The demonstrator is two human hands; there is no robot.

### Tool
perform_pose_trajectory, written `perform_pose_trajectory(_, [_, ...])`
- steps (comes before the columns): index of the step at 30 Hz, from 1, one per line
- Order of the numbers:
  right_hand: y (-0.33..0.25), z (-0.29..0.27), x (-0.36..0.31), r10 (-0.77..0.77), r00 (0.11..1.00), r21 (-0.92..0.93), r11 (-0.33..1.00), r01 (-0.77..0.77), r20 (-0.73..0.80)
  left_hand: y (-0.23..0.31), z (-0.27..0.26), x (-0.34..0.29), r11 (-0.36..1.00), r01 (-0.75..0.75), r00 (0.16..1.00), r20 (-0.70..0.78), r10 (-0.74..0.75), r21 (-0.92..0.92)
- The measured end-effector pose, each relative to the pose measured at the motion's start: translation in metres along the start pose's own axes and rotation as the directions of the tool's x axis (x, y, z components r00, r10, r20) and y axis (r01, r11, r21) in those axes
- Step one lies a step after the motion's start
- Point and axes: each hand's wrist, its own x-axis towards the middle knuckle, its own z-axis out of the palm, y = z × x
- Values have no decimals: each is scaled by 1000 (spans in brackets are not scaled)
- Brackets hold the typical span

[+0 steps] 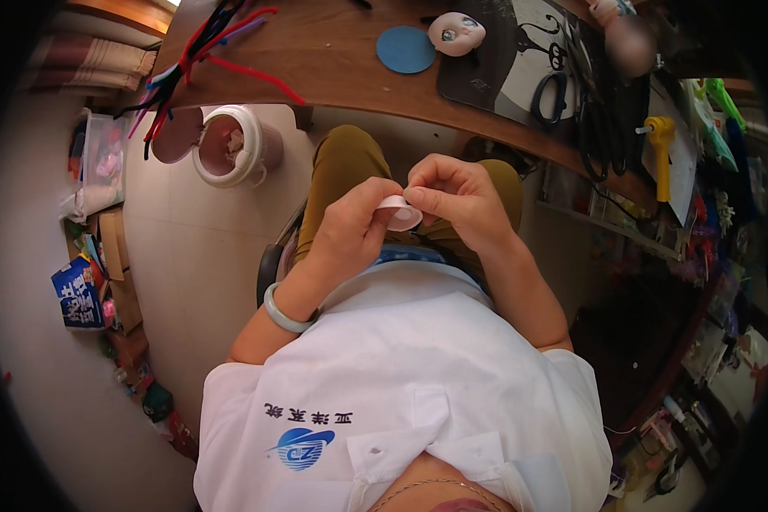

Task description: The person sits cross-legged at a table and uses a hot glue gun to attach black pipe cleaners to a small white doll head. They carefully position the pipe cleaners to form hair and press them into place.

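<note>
Over my lap, both hands meet at a small pale, round piece (399, 216) with a ring-like middle; its exact kind is too small to tell. My left hand (350, 224) is closed on its left side, thumb and fingers pinching the rim. From the other side, the thumb and forefinger of my right hand (456, 198) are pinched together at its upper right edge. The fingers hide part of the piece, and anything thin between the right fingertips does not show.
The wooden desk (341, 72) ahead bears pipe cleaners (218, 60), a blue disc (405, 49), a doll head (457, 34), a black mat (478, 77) and scissors (550, 98). A yellow glue gun (660, 154) is at right. An open-lidded bin (260, 149) stands left of my legs.
</note>
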Motion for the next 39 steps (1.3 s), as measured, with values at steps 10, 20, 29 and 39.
perform_pose_trajectory(10, [1,4,-4,0,998,10,1000,0,-67,-14,1,0,927,183,979,-21,-201,-327])
perform_pose_trajectory(20, [6,8,-6,-405,914,-404,841,361,-28,-5,2,6,972,-102,966,-212,148,211])
perform_pose_trajectory(29, [3,14,-7,-105,994,81,991,107,-35,-6,1,10,864,-301,888,-211,408,404])
perform_pose_trajectory(39, [1,15,-7,-31,991,-25,999,28,-132,-1,-3,15,811,-282,894,-166,416,513])
